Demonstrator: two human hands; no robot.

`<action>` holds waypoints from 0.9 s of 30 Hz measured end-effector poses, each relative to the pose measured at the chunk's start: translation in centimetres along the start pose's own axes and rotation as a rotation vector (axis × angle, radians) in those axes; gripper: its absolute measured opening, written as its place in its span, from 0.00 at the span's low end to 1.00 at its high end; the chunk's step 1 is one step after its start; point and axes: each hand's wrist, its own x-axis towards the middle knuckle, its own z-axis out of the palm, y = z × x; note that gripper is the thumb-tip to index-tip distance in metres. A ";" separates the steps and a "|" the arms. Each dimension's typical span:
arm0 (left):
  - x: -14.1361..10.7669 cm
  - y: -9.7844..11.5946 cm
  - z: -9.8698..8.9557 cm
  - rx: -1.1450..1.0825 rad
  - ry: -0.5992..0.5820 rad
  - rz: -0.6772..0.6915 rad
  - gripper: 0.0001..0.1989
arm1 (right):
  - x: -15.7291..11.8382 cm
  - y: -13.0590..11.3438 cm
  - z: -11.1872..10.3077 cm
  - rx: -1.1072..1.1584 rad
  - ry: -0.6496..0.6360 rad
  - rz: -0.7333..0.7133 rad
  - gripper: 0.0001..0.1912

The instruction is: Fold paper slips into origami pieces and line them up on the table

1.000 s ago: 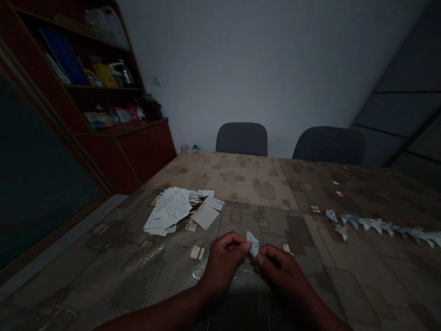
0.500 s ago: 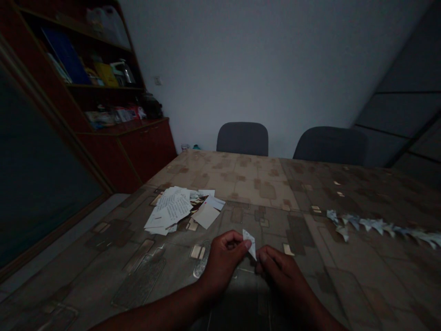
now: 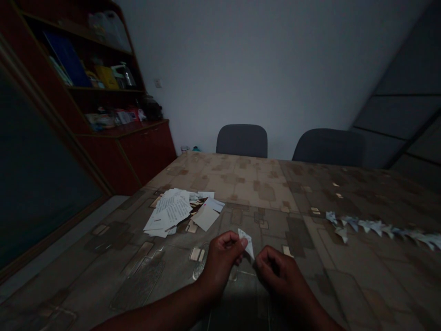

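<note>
At the bottom centre of the frame, both bare forearms reach in over the surface [image 3: 138, 276], which has a brown cover patterned with rounded rectangles. The left hand [image 3: 222, 257] has its thumb and fingers pinched on a small folded paper [image 3: 246, 245], white with faint printing, just above the gap between the two hands. The paper is held up off the surface, with its narrow end slanting down towards the right hand [image 3: 280, 271]. The fingers of the right hand are curled in at that lower tip; whether they grip it, I cannot tell. Farther up, left of centre, lies a loose, overlapping pile of paper sheets [image 3: 172, 210], some printed, with a plain beige card [image 3: 206, 218] at its right side. At the right of the frame, a row of folded paper pieces [image 3: 370, 225] runs out towards the right edge, with one piece just below its left end. Past the far edge of the surface stand two grey chairs, one near the centre [image 3: 241, 140] and one to the right [image 3: 330, 147]. At the upper left, a red-brown cabinet [image 3: 148, 149] has crowded shelves holding a blue flat thing [image 3: 68, 59] and a yellow thing [image 3: 107, 77]. Behind is a pale wall [image 3: 275, 64].
</note>
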 end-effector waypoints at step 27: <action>-0.8 -0.4 0.5 0.391 -0.255 -0.056 0.07 | 0.3 -0.4 -0.4 0.094 0.031 0.040 0.20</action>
